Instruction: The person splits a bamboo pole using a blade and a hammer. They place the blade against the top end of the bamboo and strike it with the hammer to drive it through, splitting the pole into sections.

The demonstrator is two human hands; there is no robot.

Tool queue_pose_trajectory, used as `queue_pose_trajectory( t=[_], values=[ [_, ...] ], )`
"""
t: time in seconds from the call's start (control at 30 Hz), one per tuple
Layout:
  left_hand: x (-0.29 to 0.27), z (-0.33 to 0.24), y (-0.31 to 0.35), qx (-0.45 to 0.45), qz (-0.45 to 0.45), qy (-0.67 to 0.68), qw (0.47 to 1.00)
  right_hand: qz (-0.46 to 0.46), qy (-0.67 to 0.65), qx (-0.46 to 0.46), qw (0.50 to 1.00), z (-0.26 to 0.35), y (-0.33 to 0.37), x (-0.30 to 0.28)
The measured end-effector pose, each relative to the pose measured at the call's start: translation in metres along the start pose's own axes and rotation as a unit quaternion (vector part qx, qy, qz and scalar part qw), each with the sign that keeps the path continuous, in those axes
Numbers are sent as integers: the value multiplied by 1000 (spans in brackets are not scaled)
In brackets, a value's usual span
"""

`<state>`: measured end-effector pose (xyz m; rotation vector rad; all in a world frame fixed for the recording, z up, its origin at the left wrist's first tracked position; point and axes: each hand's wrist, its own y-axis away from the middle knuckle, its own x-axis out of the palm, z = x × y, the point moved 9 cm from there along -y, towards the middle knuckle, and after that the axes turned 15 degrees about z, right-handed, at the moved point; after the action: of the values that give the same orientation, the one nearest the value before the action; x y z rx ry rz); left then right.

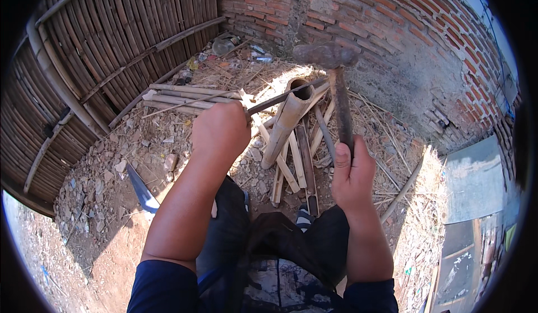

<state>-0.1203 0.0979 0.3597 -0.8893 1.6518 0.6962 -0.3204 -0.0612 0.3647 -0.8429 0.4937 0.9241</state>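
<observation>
My left hand (221,127) is closed round the handle of a machete (276,100). Its dark blade lies across the open upper end of a thick bamboo pole section (282,127), which stands tilted between split pieces. In my right hand (354,176) is the wooden handle of a hammer (327,55). The heavy, rusty hammer head is raised beside the blade's far end, and the picture does not show clearly whether they touch. Split bamboo strips (296,162) lie below the pole, near my feet.
More bamboo lengths (185,97) lie on the rubble at the back left. A handsaw blade (141,188) rests on the ground at left. A bamboo fence (129,38) and a brick wall (386,27) enclose the spot. Grey sheets (474,181) stand at right.
</observation>
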Motion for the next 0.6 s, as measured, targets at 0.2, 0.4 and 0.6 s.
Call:
queue_pose_trajectory(
  t=[0.2, 0.4, 0.6],
  values=[
    [4, 1, -2, 3, -13, -8, 1000, 50, -10, 29, 998, -12, 0, 16],
    [5, 2, -1, -3, -2, 3, 1000, -81, -98, -68, 990, 12, 9, -14],
    [10, 4, -4, -13, 10, 0, 1000, 103, 20, 59, 993, -17, 11, 44]
  ],
)
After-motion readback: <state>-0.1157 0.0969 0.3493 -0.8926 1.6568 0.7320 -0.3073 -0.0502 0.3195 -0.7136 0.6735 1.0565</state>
